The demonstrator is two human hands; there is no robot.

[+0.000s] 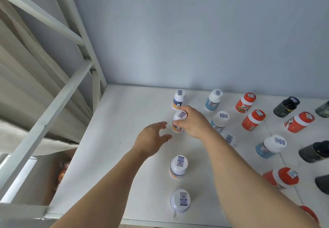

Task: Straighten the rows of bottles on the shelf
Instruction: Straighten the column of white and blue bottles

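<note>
Gripping the second white bottle [179,121] in the leftmost row, just left of frame centre, the right hand [192,122] has its fingers curled round the cap and body. That bottle stands upright on the shelf [114,138], long axis vertical, cap toward the camera. Just below-left of it, the left hand [153,138] hovers spread, apparently touching nothing. This row runs from the frame's bottom toward the back wall, so any correction would likely be sideways.

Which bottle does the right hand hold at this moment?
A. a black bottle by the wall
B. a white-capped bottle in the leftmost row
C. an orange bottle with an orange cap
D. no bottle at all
B: the right hand curls its fingers round the white-capped bottle, second from the wall in the leftmost row.
</note>
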